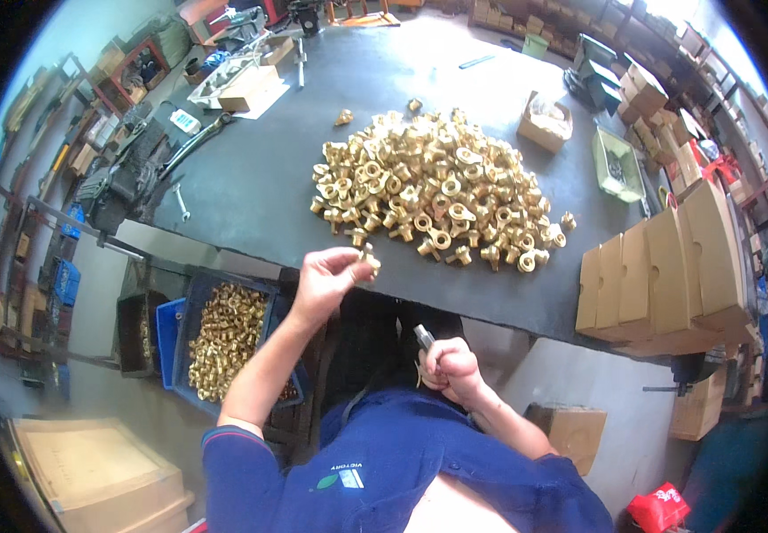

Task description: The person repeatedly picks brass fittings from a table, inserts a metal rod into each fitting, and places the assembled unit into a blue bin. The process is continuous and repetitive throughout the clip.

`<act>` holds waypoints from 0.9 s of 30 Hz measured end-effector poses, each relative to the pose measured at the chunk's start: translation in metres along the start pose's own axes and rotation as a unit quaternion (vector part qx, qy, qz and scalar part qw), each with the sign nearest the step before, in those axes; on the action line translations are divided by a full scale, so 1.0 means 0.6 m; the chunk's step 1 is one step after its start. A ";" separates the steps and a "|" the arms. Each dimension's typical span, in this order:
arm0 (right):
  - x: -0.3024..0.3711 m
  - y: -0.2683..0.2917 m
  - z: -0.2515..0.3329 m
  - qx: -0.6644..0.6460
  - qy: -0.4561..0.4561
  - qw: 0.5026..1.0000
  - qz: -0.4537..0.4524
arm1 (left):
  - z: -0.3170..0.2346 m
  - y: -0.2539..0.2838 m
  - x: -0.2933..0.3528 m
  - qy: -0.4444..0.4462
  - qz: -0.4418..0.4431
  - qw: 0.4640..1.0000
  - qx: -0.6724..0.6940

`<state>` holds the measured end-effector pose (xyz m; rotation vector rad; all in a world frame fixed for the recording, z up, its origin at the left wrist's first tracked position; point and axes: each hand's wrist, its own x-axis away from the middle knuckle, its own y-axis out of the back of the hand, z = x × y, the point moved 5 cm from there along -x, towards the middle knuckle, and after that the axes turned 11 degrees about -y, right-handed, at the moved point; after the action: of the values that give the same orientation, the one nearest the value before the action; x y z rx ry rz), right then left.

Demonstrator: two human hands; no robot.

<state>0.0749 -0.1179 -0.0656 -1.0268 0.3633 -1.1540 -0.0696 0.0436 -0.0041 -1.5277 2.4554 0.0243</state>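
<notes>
My left hand [329, 282] is at the front edge of the dark table, its thumb and fingers closed on a small brass fitting [369, 260]. Just beyond it spreads a large heap of similar brass fittings [437, 191], many with a ring and a short stub. In front of my body, below the table edge, my right hand [451, 367] is wrapped round a metal tool with a cylindrical grey end [423, 336]; the rest of it is hidden in my fist. A blue crate [190, 320] full of brass fittings stands below the table, left of my left forearm.
Cardboard boxes [655, 266] stand at the table's right edge, with a pale green bin [617, 166] and a small open carton [544, 124] farther back. A wrench [182, 202] lies on the left of the table [251, 178]. A large carton [100, 466] is at lower left.
</notes>
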 end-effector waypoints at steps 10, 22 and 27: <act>0.005 -0.004 -0.029 0.098 -0.026 0.989 -0.110 | 0.025 0.089 -0.317 -0.210 -0.008 0.825 -0.525; 0.002 0.041 -0.015 0.064 -0.034 0.975 -0.209 | 0.114 0.047 -0.455 -0.203 0.023 0.837 -0.508; -0.026 0.016 -0.041 0.099 -0.044 0.984 -0.142 | 0.000 0.213 -0.199 -0.265 -0.039 0.838 -0.476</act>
<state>0.0564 -0.1153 -0.0900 -0.9702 0.0291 -1.3649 -0.1325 0.2063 0.0068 -1.5835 1.9414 1.6240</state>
